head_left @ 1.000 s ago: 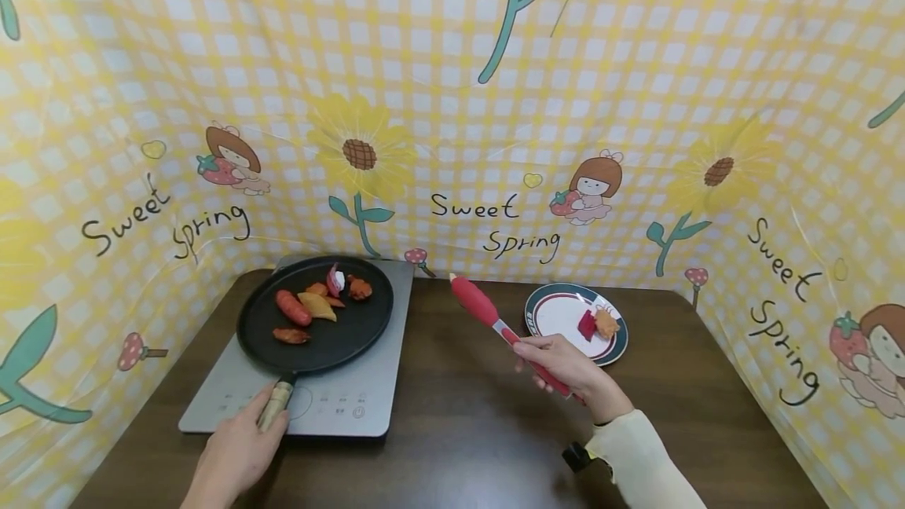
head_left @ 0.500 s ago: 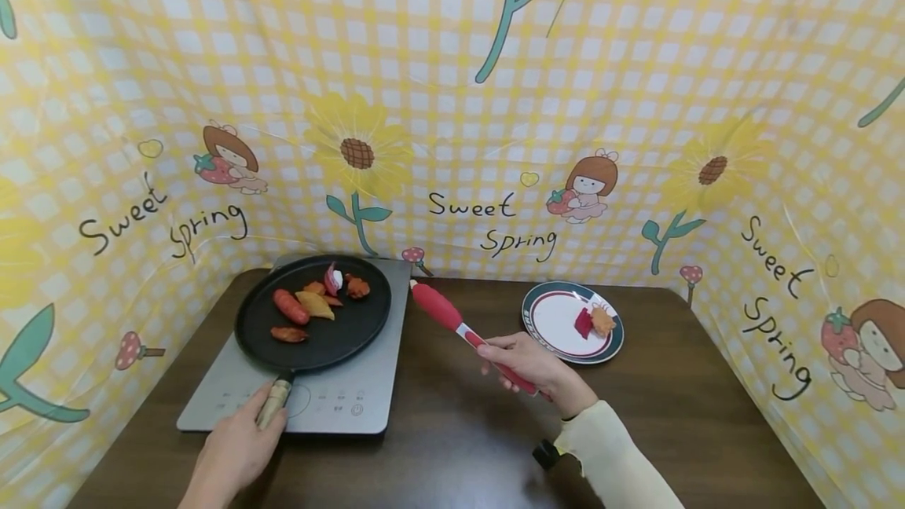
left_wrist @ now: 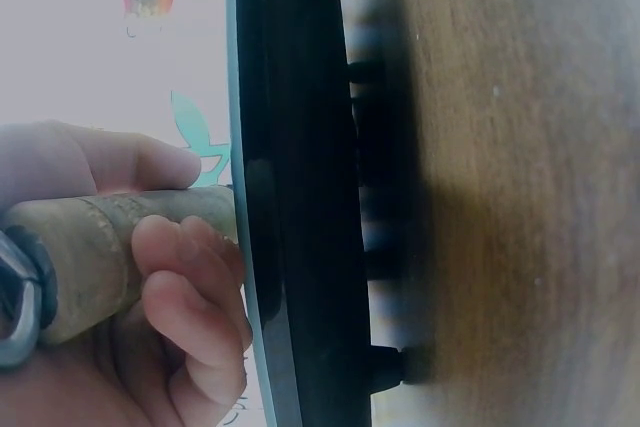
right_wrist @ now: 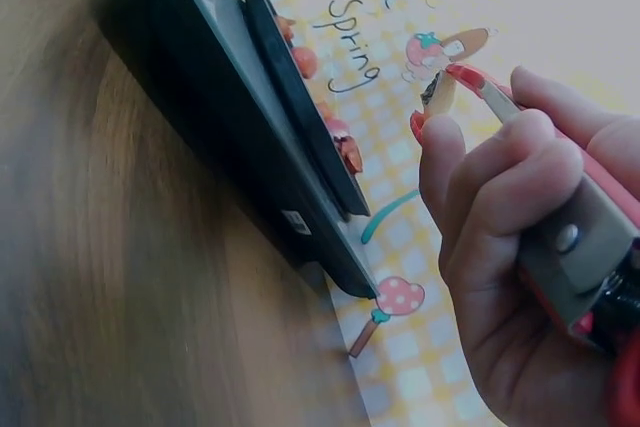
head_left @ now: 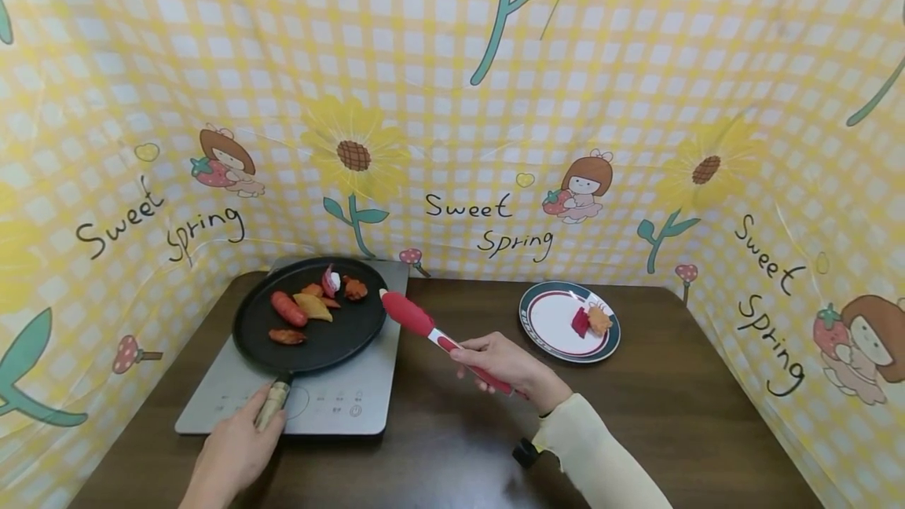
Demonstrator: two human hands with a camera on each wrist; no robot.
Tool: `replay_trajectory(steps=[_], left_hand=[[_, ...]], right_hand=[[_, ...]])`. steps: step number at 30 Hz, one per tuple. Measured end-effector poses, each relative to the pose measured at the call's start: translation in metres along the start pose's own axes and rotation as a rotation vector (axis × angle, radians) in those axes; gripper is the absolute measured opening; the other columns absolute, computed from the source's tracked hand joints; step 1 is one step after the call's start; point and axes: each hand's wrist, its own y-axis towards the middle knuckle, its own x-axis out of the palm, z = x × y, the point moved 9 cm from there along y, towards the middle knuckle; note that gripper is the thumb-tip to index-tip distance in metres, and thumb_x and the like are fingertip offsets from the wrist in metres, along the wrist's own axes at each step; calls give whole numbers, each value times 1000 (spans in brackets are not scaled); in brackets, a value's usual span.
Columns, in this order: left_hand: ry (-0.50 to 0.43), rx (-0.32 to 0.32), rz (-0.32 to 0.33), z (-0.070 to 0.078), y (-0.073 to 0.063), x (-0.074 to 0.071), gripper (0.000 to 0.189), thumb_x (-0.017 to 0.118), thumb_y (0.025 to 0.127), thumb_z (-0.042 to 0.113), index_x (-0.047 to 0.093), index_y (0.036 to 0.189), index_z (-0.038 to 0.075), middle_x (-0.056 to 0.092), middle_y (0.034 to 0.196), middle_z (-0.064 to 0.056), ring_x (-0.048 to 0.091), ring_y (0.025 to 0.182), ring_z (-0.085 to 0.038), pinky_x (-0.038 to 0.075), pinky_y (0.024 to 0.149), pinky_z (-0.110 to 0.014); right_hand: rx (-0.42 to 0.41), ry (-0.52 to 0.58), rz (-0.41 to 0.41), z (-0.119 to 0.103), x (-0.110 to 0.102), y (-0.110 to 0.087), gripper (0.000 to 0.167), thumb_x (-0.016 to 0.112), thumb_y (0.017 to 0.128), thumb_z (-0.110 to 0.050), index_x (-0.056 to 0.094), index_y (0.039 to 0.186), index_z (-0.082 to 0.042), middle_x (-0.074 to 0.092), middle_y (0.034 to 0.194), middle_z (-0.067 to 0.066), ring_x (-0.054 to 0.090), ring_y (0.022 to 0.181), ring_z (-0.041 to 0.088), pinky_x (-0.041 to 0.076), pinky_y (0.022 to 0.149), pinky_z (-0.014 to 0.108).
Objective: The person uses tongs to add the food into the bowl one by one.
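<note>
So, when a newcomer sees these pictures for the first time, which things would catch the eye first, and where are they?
Probably the yellow checked cloth with its big sunflowers, rising behind and beside the table. Next, likely the red tongs in the right hand, pointing toward the black pan of colourful food. That sits on the hob at left, its handle in the left hand.
</note>
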Motion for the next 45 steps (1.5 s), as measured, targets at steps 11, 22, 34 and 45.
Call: replay_trajectory(steps=[11, 22, 34, 45], left_hand=[[1, 12, 5, -1, 2, -1, 74, 41, 94, 51, 31, 142, -5, 43, 128, -39, 48, 107, -55, 42, 78, -58], [-28, 18, -17, 1, 0, 3, 74, 42, 94, 50, 31, 143, -4, 43, 130, -38, 49, 107, -54, 43, 76, -56], [-16, 16, 5, 1, -1, 0, 74, 42, 94, 50, 32, 142, -5, 43, 128, -39, 48, 107, -55, 43, 77, -57], [-10, 19, 12, 1, -2, -1, 72, 44, 94, 48, 32, 142, -4, 45, 127, -38, 50, 105, -53, 43, 76, -56]], right_hand=[[-5, 1, -12, -12, 18, 18, 33, 66, 87, -39, 70, 104, -11, 66, 81, 15, 51, 46, 12, 41, 42, 22], [0, -33, -22, -15, 42, 36, 28, 68, 86, -37, 72, 98, -12, 67, 83, 21, 50, 43, 11, 40, 40, 23], [34, -171, -59, -29, 58, 50, 27, 68, 86, -39, 74, 94, -14, 68, 80, 16, 48, 44, 12, 41, 41, 24], [53, -301, -1, -35, 63, 62, 30, 70, 83, -41, 73, 87, -11, 68, 77, 15, 48, 42, 12, 41, 41, 24]])
